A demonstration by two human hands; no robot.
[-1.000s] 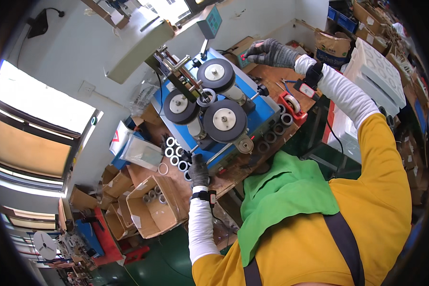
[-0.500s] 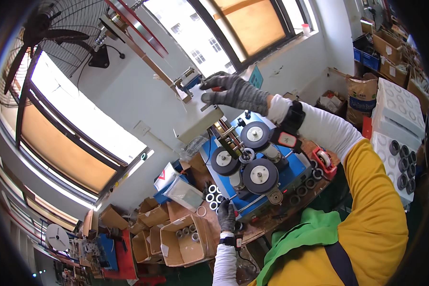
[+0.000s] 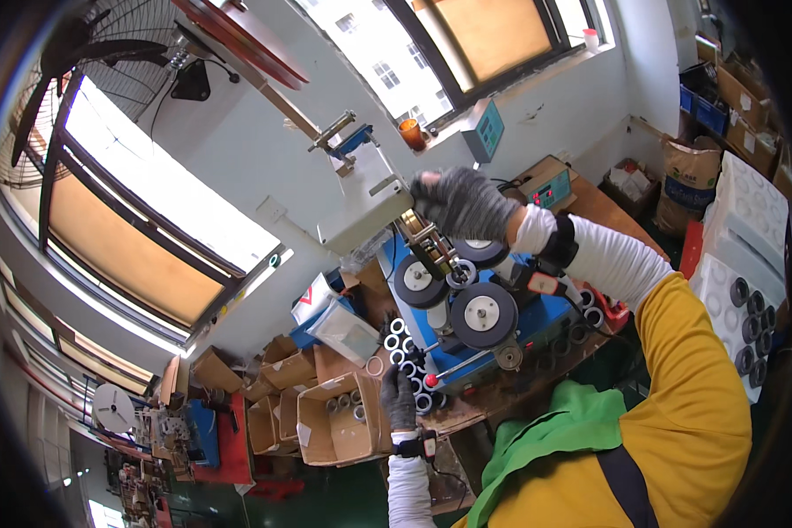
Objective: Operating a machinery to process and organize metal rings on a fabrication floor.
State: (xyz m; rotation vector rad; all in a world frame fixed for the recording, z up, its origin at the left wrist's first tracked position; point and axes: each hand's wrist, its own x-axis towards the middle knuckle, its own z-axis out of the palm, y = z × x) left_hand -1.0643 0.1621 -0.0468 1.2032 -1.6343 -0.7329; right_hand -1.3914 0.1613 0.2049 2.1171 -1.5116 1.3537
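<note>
My right hand [image 3: 466, 204], in a grey striped glove, is raised at the end of the cream machine head [image 3: 370, 211]. Its fingers are curled in, and whatever they hold is hidden. Below it, a ring [image 3: 460, 274] sits among black wheels with pale hubs [image 3: 484, 317] on the blue machine base [image 3: 537, 330]. My left hand [image 3: 399, 398], in a dark glove, is low beside several white-edged rings [image 3: 398, 341]. Just right of it is a lever's red ball knob [image 3: 430, 381], apart from the hand. The left fingers are too small and dark to make out.
An open cardboard box [image 3: 341, 458] with several rings stands left of my left hand. White foam trays [image 3: 720, 304] with black rings are at the right. A control box [image 3: 550, 189] and an orange cup [image 3: 411, 134] are behind; a fan [image 3: 70, 53] is at upper left.
My right hand has come down and closed from an open reach, now against the machine head's end. My left hand has moved left off the lever, baring its red knob. The view has shifted slightly.
</note>
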